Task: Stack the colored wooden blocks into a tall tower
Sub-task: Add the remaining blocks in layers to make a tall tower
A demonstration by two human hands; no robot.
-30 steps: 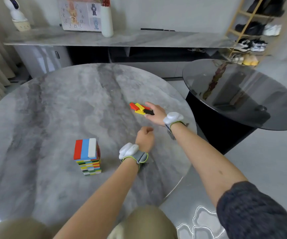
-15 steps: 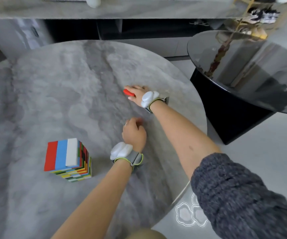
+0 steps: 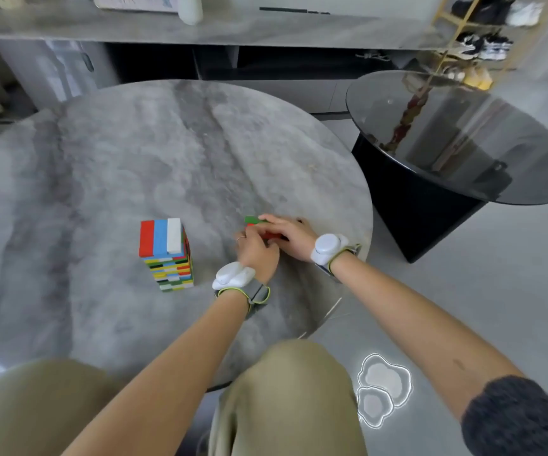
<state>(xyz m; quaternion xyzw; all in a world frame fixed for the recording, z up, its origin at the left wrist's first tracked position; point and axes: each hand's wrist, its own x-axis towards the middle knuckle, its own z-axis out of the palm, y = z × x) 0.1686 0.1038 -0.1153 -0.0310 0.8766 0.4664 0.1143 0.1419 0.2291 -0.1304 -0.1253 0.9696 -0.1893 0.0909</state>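
Green-red blocks (image 3: 253,220), long axes crosswise, under clamped fingers (image 3: 275,220): left hand (image 3: 259,253), right hand (image 3: 294,236).

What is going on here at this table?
A person is building a block tower on a round grey table. The tower, topped by red, blue and white blocks, stands left of the loose blocks that the right hand holds, green and red showing. The left hand meets them, its grip hidden.

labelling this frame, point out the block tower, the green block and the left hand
block tower (image 3: 160,237): head view, blue top block
green block (image 3: 251,220): head view, exposed end
left hand (image 3: 258,254): head view, back of hand
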